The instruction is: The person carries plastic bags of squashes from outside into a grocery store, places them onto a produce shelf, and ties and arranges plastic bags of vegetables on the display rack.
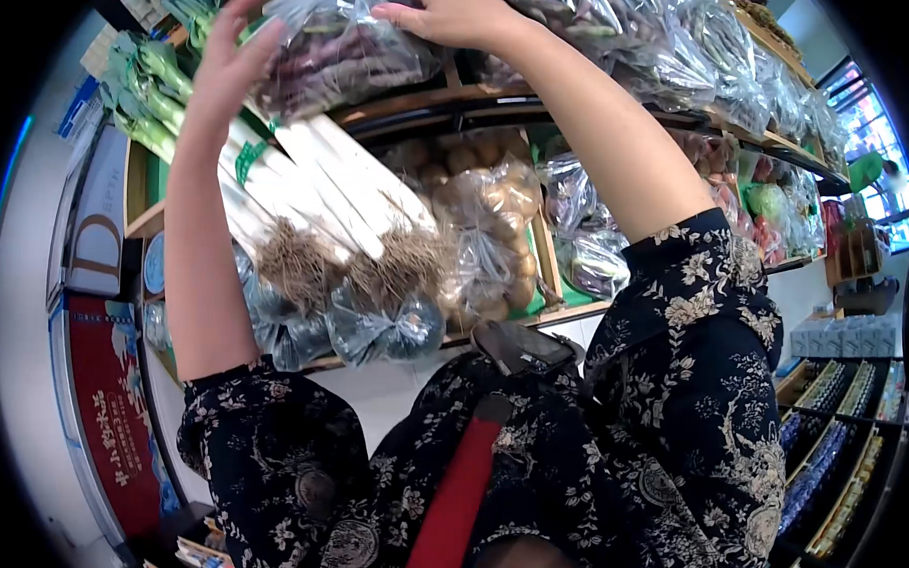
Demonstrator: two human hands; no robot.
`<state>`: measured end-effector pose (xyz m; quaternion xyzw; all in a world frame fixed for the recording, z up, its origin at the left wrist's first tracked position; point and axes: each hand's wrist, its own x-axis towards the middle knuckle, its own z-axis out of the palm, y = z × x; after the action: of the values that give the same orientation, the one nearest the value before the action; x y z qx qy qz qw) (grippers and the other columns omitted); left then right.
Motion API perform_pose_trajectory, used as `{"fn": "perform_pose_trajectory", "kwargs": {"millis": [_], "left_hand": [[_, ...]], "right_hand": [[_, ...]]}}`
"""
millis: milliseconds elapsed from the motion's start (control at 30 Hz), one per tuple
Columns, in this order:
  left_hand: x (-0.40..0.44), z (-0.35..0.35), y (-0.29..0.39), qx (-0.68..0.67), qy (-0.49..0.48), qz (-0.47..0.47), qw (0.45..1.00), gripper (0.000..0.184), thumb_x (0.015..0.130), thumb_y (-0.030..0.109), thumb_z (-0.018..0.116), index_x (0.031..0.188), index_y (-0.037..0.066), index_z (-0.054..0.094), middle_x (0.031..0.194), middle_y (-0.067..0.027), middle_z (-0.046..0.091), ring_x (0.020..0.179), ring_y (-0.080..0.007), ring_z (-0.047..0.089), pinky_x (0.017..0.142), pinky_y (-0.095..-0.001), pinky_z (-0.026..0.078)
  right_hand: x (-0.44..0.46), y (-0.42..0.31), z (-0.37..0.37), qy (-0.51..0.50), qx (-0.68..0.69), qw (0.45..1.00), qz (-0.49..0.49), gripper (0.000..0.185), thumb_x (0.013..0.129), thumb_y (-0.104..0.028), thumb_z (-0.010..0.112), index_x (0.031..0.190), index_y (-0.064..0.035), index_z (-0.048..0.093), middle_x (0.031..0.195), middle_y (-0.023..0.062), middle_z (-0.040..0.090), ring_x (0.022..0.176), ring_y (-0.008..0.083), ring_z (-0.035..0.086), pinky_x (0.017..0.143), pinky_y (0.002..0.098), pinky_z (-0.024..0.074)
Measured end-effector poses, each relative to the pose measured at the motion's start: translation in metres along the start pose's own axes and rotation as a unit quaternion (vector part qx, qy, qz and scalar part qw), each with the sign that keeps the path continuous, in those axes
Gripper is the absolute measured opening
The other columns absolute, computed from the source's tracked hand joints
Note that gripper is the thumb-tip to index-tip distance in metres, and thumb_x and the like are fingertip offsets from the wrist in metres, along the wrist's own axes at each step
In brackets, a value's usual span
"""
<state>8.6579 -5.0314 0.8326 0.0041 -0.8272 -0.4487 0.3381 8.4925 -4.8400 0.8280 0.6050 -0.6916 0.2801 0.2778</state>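
Both of my arms reach up to the upper shelf of a produce rack. My left hand (227, 71) has its fingers spread at the left side of a clear plastic bag of dark purple vegetables (347, 60). On the bag's upper right is my right hand (449, 11), its thumb stretched to the left and its other fingers cut off by the top edge. Leeks (328, 179) with white stems and brown roots lie below the bag, beside my left forearm. A green band (249, 161) wraps some of them.
Bagged potatoes (487, 220) fill the lower shelf's middle, with dark round bagged vegetables (388, 327) below the leeks. More bagged produce (683, 57) lines the upper shelf at right. A red box (120, 403) stands at left; packaged goods (819, 467) sit at lower right.
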Motion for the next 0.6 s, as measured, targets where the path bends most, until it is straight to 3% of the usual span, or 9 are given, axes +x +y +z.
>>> {"fn": "perform_pose_trajectory", "kwargs": {"millis": [67, 133, 200, 233, 300, 333, 367, 467, 600], "left_hand": [[-0.013, 0.015, -0.029, 0.421, -0.117, 0.184, 0.880, 0.059, 0.075, 0.042, 0.061, 0.127, 0.025, 0.039, 0.126, -0.0151, 0.041, 0.122, -0.0299, 0.033, 0.101, -0.0408, 0.022], [-0.029, 0.029, -0.025, 0.520, -0.040, 0.250, 0.816, 0.052, 0.075, 0.036, 0.062, 0.123, 0.025, 0.046, 0.130, -0.0174, 0.034, 0.121, -0.0344, 0.030, 0.100, -0.0418, 0.023], [-0.029, 0.021, -0.015, 0.408, -0.099, 0.206, 0.884, 0.049, 0.076, 0.037, 0.063, 0.121, 0.025, 0.049, 0.133, -0.0164, 0.032, 0.122, -0.0337, 0.032, 0.099, -0.0410, 0.028], [-0.039, 0.019, -0.010, 0.342, -0.095, 0.090, 0.931, 0.046, 0.078, 0.040, 0.060, 0.121, 0.024, 0.050, 0.136, -0.0141, 0.030, 0.124, -0.0301, 0.033, 0.097, -0.0393, 0.032], [-0.060, 0.014, 0.020, 0.322, -0.026, 0.082, 0.943, 0.039, 0.080, 0.038, 0.058, 0.115, 0.022, 0.056, 0.134, -0.0143, 0.035, 0.125, -0.0269, 0.031, 0.098, -0.0367, 0.030], [-0.081, 0.021, 0.046, 0.258, 0.019, 0.080, 0.963, 0.035, 0.079, 0.036, 0.059, 0.110, 0.020, 0.060, 0.130, -0.0148, 0.040, 0.124, -0.0271, 0.033, 0.099, -0.0365, 0.028], [-0.102, 0.026, 0.066, 0.228, 0.061, 0.065, 0.970, 0.034, 0.080, 0.034, 0.058, 0.109, 0.015, 0.060, 0.125, -0.0164, 0.045, 0.122, -0.0259, 0.037, 0.094, -0.0337, 0.035], [-0.175, 0.058, 0.092, 0.088, 0.291, 0.051, 0.951, 0.019, 0.083, 0.009, 0.055, 0.098, -0.003, 0.059, 0.101, -0.0098, 0.059, 0.099, -0.0165, 0.054, 0.083, -0.0269, 0.042], [-0.278, 0.087, 0.050, -0.054, 0.456, -0.097, 0.883, 0.018, 0.086, 0.009, 0.048, 0.099, -0.002, 0.055, 0.093, -0.0072, 0.058, 0.084, -0.0136, 0.055, 0.076, -0.0259, 0.043]], "right_hand": [[-0.011, 0.024, 0.036, -0.074, -0.065, 0.995, -0.002, 0.047, 0.087, -0.033, 0.038, 0.129, -0.0130, 0.036, 0.127, 0.0197, 0.039, 0.119, 0.0348, 0.034, 0.100, 0.0391, 0.0276], [-0.017, 0.006, 0.017, -0.087, -0.015, 0.995, 0.046, 0.045, 0.087, -0.032, 0.038, 0.127, -0.0114, 0.038, 0.125, 0.0196, 0.041, 0.116, 0.0352, 0.038, 0.097, 0.0383, 0.0318], [-0.027, -0.011, -0.006, -0.083, 0.060, 0.994, 0.026, 0.044, 0.085, -0.028, 0.044, 0.125, -0.0092, 0.041, 0.120, 0.0199, 0.045, 0.109, 0.0352, 0.044, 0.092, 0.0376, 0.0367], [-0.036, -0.013, -0.016, -0.060, 0.085, 0.995, -0.009, 0.044, 0.084, -0.027, 0.046, 0.124, -0.0092, 0.042, 0.119, 0.0201, 0.046, 0.108, 0.0351, 0.045, 0.092, 0.0375, 0.0376], [-0.068, -0.012, -0.031, -0.037, 0.092, 0.995, -0.030, 0.050, 0.082, -0.029, 0.052, 0.126, -0.0091, 0.041, 0.119, 0.0203, 0.046, 0.108, 0.0349, 0.045, 0.092, 0.0378, 0.0369], [-0.093, -0.033, -0.053, -0.002, 0.145, 0.989, -0.029, 0.031, 0.084, -0.028, 0.050, 0.094, -0.0006, 0.061, 0.090, 0.0165, 0.062, 0.087, 0.0294, 0.059, 0.078, 0.0364, 0.0455], [-0.123, -0.033, -0.068, -0.028, 0.091, 0.995, -0.036, 0.028, 0.086, -0.024, 0.049, 0.099, -0.0012, 0.059, 0.096, 0.0130, 0.060, 0.090, 0.0253, 0.058, 0.079, 0.0331, 0.0454], [-0.233, -0.024, -0.080, -0.022, 0.208, 0.975, 0.075, 0.021, 0.082, -0.021, 0.057, 0.089, -0.0012, 0.060, 0.087, 0.0132, 0.060, 0.082, 0.0264, 0.058, 0.074, 0.0319, 0.0460], [-0.368, -0.028, -0.110, -0.103, 0.291, 0.906, 0.291, 0.019, 0.084, -0.015, 0.054, 0.092, 0.0001, 0.063, 0.091, 0.0102, 0.063, 0.084, 0.0169, 0.059, 0.076, 0.0262, 0.0452]]}}
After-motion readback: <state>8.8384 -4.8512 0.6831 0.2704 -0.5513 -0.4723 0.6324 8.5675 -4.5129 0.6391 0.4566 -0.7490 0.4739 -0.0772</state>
